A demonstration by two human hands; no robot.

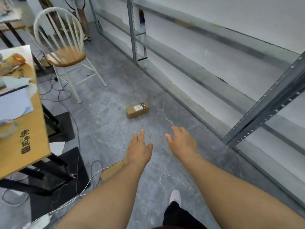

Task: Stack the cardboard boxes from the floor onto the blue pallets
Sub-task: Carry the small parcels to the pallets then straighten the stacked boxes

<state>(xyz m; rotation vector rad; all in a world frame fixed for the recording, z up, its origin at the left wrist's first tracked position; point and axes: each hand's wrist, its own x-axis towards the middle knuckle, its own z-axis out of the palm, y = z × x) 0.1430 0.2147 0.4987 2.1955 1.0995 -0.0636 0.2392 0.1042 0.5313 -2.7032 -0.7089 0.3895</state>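
Head view. Risk, judged: loose cables (pixel 69 187) trail over the floor near left, beside a second cardboard piece (pixel 113 170) half hidden under the left forearm; a step that way could snag a foot. The white shoe (pixel 175 196) is planted near centre. No blue pallets in view, so the carry route is unknown.

Task item: small cardboard box (pixel 137 109), labelled top, lying flat on the grey floor (pixel 165 162), far of both hands and well apart from them, left of the metal shelving (pixel 264 103).

Grip: left hand (pixel 139 148) and right hand (pixel 181 140) outstretched, fingers spread, holding and touching nothing.
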